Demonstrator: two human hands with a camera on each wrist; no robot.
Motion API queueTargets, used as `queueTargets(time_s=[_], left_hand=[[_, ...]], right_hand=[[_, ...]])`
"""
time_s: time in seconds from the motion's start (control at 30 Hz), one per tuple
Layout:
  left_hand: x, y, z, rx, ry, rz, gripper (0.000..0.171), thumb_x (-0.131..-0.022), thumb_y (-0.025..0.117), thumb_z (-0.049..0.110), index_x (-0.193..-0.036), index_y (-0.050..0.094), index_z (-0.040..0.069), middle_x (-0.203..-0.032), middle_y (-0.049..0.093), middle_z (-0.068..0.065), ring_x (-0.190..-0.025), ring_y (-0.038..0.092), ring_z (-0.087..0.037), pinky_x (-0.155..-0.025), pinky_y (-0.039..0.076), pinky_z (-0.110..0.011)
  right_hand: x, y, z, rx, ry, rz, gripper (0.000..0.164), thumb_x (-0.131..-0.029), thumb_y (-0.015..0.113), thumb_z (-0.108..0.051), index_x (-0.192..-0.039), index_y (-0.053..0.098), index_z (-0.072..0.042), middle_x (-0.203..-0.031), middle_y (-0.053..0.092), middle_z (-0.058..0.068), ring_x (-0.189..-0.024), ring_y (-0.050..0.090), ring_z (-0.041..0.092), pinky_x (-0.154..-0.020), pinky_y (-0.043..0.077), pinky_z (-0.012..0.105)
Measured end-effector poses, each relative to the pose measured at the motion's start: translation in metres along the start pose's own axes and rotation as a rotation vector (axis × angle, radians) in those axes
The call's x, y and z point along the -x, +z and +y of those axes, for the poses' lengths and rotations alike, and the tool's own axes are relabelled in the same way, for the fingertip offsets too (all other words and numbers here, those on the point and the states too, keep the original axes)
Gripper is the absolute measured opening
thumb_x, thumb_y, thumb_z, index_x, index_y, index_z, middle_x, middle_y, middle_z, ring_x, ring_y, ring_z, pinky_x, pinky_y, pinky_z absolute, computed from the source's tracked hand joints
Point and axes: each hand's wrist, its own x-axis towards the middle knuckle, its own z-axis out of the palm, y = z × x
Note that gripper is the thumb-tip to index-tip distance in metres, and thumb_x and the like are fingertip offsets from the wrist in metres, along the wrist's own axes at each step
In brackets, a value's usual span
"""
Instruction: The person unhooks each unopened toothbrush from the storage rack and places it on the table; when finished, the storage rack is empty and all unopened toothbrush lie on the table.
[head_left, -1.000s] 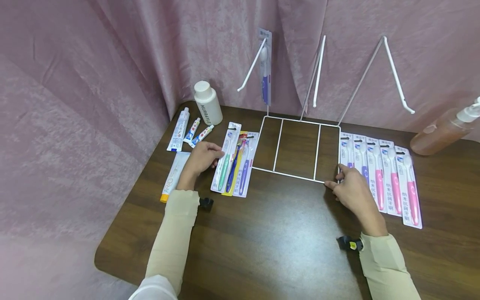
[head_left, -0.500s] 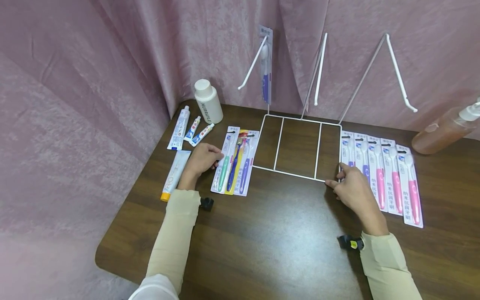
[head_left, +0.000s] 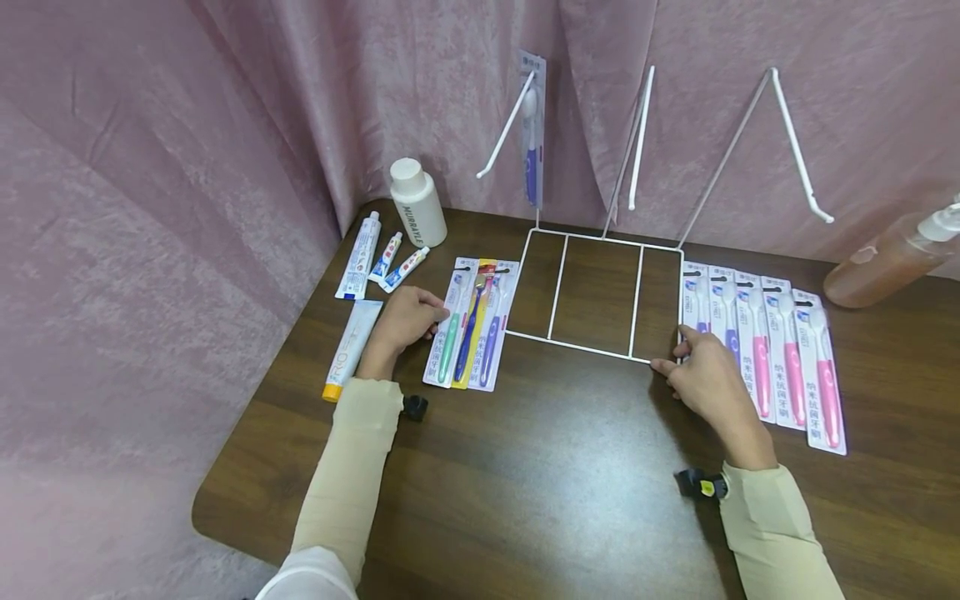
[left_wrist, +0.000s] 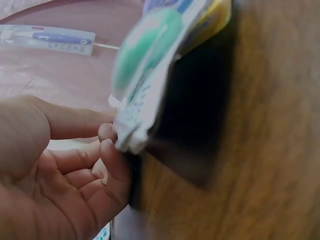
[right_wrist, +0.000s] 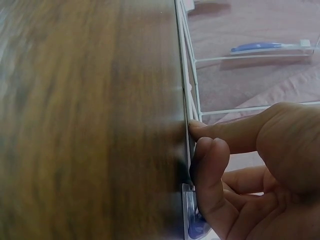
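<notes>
My left hand (head_left: 411,317) pinches the left edge of a packaged green toothbrush (head_left: 452,333), thumb and fingertips at the card's rim in the left wrist view. That pack lies beside a yellow-backed pack with a dark blue toothbrush (head_left: 469,333) and a packaged purple toothbrush (head_left: 491,342). Over on the right, my right hand (head_left: 701,371) holds the near right corner of a white wire rack (head_left: 577,348) between thumb and index finger. Another packaged purple toothbrush (head_left: 532,158) hangs from the rack's left hook (head_left: 504,133).
Several purple and pink toothbrush packs (head_left: 787,358) lie right of the rack. Two more hooks (head_left: 641,142) project from it. Toothpaste tubes (head_left: 358,254) and a white bottle (head_left: 420,204) stand or lie at left. An amber pump bottle (head_left: 877,267) leans at right, before a pink curtain (head_left: 262,125).
The green toothbrush pack has slid slightly toward the person and come level with the packs beside it, my left hand at its edge. My right hand stays on the rack's corner.
</notes>
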Motion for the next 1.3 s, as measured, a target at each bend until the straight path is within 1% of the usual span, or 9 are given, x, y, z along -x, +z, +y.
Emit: queueTargets(time_s=[0.27, 0.33, 0.47, 0.67, 0.9, 0.97, 1.07, 1.2, 1.3], left_hand=[[0.003, 0.001, 0.002, -0.003, -0.028, -0.001, 0.031, -0.108, 0.075, 0.009, -0.136, 0.075, -0.005, -0.121, 0.081, -0.024, -0.088, 0.069, -0.021, -0.072, 0.056, -0.026], [-0.001, 0.001, -0.007, 0.01, -0.013, -0.01, 0.033, -0.107, 0.078, 0.01, -0.138, 0.075, -0.002, -0.121, 0.081, -0.021, -0.09, 0.07, -0.021, -0.074, 0.057, -0.027], [0.0, 0.002, -0.008, -0.003, 0.005, -0.006, 0.034, -0.107, 0.078, 0.009, -0.138, 0.075, -0.003, -0.119, 0.078, -0.019, -0.093, 0.069, -0.023, -0.077, 0.057, -0.027], [0.006, 0.004, 0.0, -0.015, -0.018, 0.003, 0.034, -0.107, 0.076, 0.007, -0.14, 0.074, -0.003, -0.124, 0.074, -0.022, -0.099, 0.069, -0.026, -0.081, 0.059, -0.029], [-0.04, 0.01, -0.037, -0.039, 0.009, 0.029, 0.031, -0.098, 0.084, 0.007, -0.129, 0.079, 0.003, -0.11, 0.076, -0.011, -0.09, 0.07, -0.021, -0.075, 0.059, -0.031], [-0.05, 0.011, -0.039, -0.033, 0.035, 0.052, 0.031, -0.096, 0.086, 0.009, -0.126, 0.081, 0.006, -0.107, 0.077, -0.008, -0.088, 0.07, -0.02, -0.074, 0.058, -0.03], [-0.041, 0.01, -0.007, -0.02, 0.09, 0.087, 0.032, -0.101, 0.08, 0.012, -0.131, 0.08, 0.002, -0.113, 0.079, -0.014, -0.095, 0.07, -0.024, -0.08, 0.058, -0.034], [-0.025, 0.014, 0.058, 0.061, 0.194, 0.159, 0.033, -0.111, 0.07, 0.013, -0.139, 0.076, -0.002, -0.124, 0.079, -0.022, -0.1, 0.073, -0.029, -0.086, 0.06, -0.036], [-0.044, 0.02, 0.083, 0.181, 0.309, 0.194, 0.033, -0.114, 0.07, 0.015, -0.141, 0.075, -0.001, -0.125, 0.082, -0.019, -0.089, 0.076, -0.025, -0.079, 0.061, -0.028]], right_hand=[[0.0, 0.0, -0.001, 0.001, 0.008, -0.005, 0.083, -0.105, 0.079, -0.01, -0.165, 0.033, 0.026, -0.128, 0.066, 0.038, -0.063, 0.069, 0.01, -0.057, 0.051, 0.03], [0.0, 0.0, -0.001, -0.001, 0.012, -0.011, 0.084, -0.106, 0.079, -0.01, -0.165, 0.032, 0.026, -0.131, 0.065, 0.038, -0.063, 0.069, 0.011, -0.057, 0.052, 0.03], [0.001, -0.001, -0.001, -0.004, 0.019, -0.018, 0.084, -0.106, 0.078, -0.01, -0.166, 0.031, 0.025, -0.132, 0.065, 0.039, -0.064, 0.07, 0.011, -0.057, 0.052, 0.031], [-0.003, 0.002, 0.003, -0.005, 0.033, -0.003, 0.082, -0.105, 0.078, -0.009, -0.166, 0.033, 0.024, -0.132, 0.066, 0.038, -0.063, 0.07, 0.014, -0.056, 0.052, 0.031], [-0.009, 0.004, 0.014, -0.036, 0.031, -0.007, 0.087, -0.103, 0.082, -0.011, -0.167, 0.033, 0.023, -0.126, 0.066, 0.032, -0.062, 0.07, 0.015, -0.056, 0.054, 0.032], [-0.01, 0.004, 0.015, -0.037, 0.034, 0.007, 0.087, -0.102, 0.083, -0.012, -0.167, 0.035, 0.022, -0.125, 0.068, 0.031, -0.061, 0.07, 0.014, -0.055, 0.054, 0.032], [-0.005, 0.001, 0.008, -0.032, 0.041, 0.003, 0.085, -0.103, 0.081, -0.012, -0.167, 0.035, 0.022, -0.128, 0.067, 0.032, -0.062, 0.069, 0.013, -0.056, 0.054, 0.031], [-0.002, -0.001, 0.002, -0.032, 0.038, -0.019, 0.085, -0.106, 0.079, -0.011, -0.167, 0.031, 0.023, -0.131, 0.065, 0.036, -0.066, 0.07, 0.015, -0.056, 0.054, 0.031], [-0.005, 0.001, 0.006, -0.038, 0.036, -0.019, 0.085, -0.105, 0.08, -0.01, -0.166, 0.032, 0.024, -0.126, 0.066, 0.033, -0.065, 0.07, 0.016, -0.056, 0.054, 0.031]])
